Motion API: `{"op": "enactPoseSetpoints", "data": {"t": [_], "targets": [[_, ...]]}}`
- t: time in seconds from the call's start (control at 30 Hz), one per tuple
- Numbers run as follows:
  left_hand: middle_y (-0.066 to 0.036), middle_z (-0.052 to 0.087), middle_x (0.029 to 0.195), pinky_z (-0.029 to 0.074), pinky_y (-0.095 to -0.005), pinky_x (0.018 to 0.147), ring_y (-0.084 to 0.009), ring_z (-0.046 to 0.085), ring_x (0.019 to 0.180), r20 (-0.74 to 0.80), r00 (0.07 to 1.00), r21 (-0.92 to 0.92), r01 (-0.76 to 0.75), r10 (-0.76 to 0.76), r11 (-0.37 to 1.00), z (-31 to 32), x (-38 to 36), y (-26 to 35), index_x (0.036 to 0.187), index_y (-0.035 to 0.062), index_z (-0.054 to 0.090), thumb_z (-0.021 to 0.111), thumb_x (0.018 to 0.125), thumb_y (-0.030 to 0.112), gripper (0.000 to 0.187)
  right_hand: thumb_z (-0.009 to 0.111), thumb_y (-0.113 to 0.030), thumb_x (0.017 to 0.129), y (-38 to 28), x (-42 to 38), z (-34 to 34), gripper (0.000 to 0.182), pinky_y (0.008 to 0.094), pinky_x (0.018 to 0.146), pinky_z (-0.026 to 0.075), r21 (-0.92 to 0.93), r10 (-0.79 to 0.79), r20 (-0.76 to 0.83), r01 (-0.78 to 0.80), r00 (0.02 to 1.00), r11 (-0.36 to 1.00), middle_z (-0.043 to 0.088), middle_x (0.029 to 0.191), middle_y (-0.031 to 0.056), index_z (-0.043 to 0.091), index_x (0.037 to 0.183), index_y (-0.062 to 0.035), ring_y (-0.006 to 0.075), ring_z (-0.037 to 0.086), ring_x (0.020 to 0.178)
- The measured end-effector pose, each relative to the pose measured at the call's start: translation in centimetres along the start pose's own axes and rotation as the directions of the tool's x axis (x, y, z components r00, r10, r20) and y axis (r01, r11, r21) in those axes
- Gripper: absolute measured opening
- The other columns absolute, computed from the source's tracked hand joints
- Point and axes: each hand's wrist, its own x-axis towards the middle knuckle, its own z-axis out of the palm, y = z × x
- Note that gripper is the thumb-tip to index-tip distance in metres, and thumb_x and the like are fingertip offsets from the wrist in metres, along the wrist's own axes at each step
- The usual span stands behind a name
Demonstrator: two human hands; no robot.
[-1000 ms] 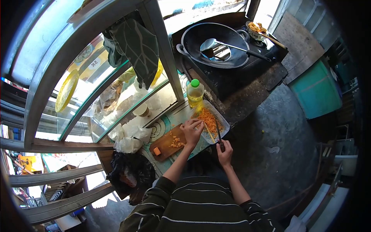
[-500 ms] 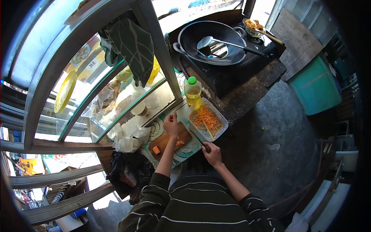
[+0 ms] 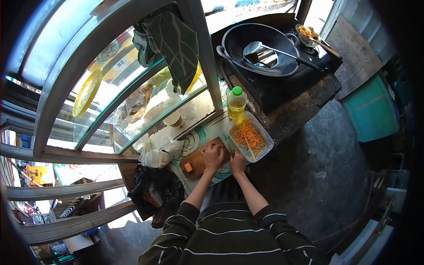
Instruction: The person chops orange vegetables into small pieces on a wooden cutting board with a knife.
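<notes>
Now the orange piece (image 3: 188, 167) lies on the cutting board (image 3: 194, 161), near but apart from the left hand (image 3: 213, 157); whether this hand or the right hand (image 3: 238, 162) clamps something, I cannot tell.

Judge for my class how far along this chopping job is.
Done: a heap of finely chopped orange pieces sits in the plastic tub. In hand: the left hand is over the cutting board, hiding what is under it; the right hand is close by. Left: the orange chunk on the board probably needs chopping. It seems well along, not finished.
</notes>
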Motion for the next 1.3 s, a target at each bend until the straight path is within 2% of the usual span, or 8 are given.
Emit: {"op": "enactPoseSetpoints", "data": {"t": [0.3,0.5,0.57,0.7,0.9,1.07,1.17,1.3], "targets": [[-0.006,0.049,0.094,0.028,-0.045,0.079,-0.0239,0.043,0.098,0.155,0.987,0.111,-0.063,0.046,0.992,1.5,-0.5,1.5,0.079,0.012,0.064,0.066,0.064,0.026,0.021,0.06,-0.012,0.075,1.6,-2.0,-1.1,0.018,0.0433,0.069,0.047,0.03,-0.039,-0.038,0.04,0.999,0.999,0.058,0.09,0.018,0.056,0.09,-0.0025,0.0353,0.057,0.083],[-0.009,0.049,0.095,0.029,-0.0483,0.081,-0.0256,0.041,0.1,0.193,0.973,0.276,-0.181,0.13,0.944,3.0,-0.4,2.2,0.076,0.011,0.065,0.065,0.062,0.03,0.023,0.058,-0.01,0.075,2.0,-1.7,-1.8,0.032,0.0416,0.074,0.046,0.082,-0.017,-0.012,0.017,1.0,0.996,0.058,0.099,0.0168,0.055,0.106,-0.0035,0.0344,0.056,0.091],[-0.009,0.049,0.095,0.028,-0.0483,0.081,-0.0254,0.041,0.099,0.157,0.982,0.331,-0.149,0.101,0.932,3.7,-0.4,2.3,0.072,0.0088,0.065,0.063,0.063,0.026,0.02,0.058,-0.009,0.076,1.5,-1.2,-1.5,0.027,0.0393,0.072,0.047,0.044,-0.176,-0.193,0.188,0.965,0.981,0.06,0.092,0.0178,0.057,0.102,-0.0017,0.033,0.058,0.088],[-0.009,0.049,0.096,0.028,-0.0477,0.079,-0.0252,0.041,0.099,0.139,0.986,0.338,-0.139,0.097,0.931,4.1,-0.8,2.3,0.069,0.0075,0.065,0.061,0.063,0.024,0.018,0.059,-0.01,0.076,1.3,-0.8,-1.2,0.025,0.039,0.071,0.047,0.036,-0.224,-0.21,0.237,0.952,0.971,0.061,0.09,0.0172,0.058,0.1,-0.0024,0.0331,0.058,0.086],[-0.007,0.051,0.092,0.03,-0.0429,0.077,-0.0234,0.045,0.094,0.048,0.986,0.133,-0.163,0.158,0.978,2.6,-1.1,1.8,0.078,0.0083,0.064,0.061,0.068,0.023,0.018,0.059,-0.013,0.077,1.9,-1.0,-0.7,0.02,0.0382,0.067,0.047,0.034,-0.157,-0.135,0.163,0.978,0.986,0.061,0.087,0.0141,0.059,0.096,-0.0061,0.0315,0.059,0.081],[-0.003,0.056,0.08,0.032,-0.0363,0.075,-0.0218,0.05,0.085,-0.141,0.975,-0.194,0.145,-0.174,0.97,0.4,-0.4,2.0,0.081,0.0083,0.062,0.062,0.078,0.021,0.013,0.061,-0.013,0.073,1.9,-0.8,-0.2,0.018,0.0406,0.067,0.047,0.061,-0.104,-0.132,0.113,0.986,0.992,0.06,0.083,0.0136,0.059,0.089,-0.0055,0.0323,0.058,0.081],[-0.004,0.057,0.079,0.033,-0.0338,0.074,-0.0216,0.052,0.081,-0.253,0.968,-0.273,-0.075,0.004,0.959,-1.6,1.5,4.5,0.083,0.0083,0.062,0.061,0.078,0.021,0.013,0.059,-0.017,0.078,1.9,-0.9,-0.2,0.014,0.0404,0.061,0.047,-0.044,-0.109,-0.092,0.106,0.99,0.993,0.061,0.078,0.0123,0.057,0.089,-0.0081,0.0307,0.06,0.073],[-0.003,0.059,0.081,0.032,-0.0348,0.074,-0.0204,0.053,0.081,-0.143,0.986,-0.254,-0.125,0.09,0.959,-1.6,3.9,8.0,0.082,0.0096,0.064,0.062,0.077,0.021,0.012,0.061,-0.015,0.074,2.0,-1.5,-0.3,0.014,0.04,0.061,0.047,-0.066,-0.126,-0.079,0.121,0.989,0.99,0.059,0.073,0.0115,0.055,0.081,-0.0049,0.0315,0.06,0.071]]}}
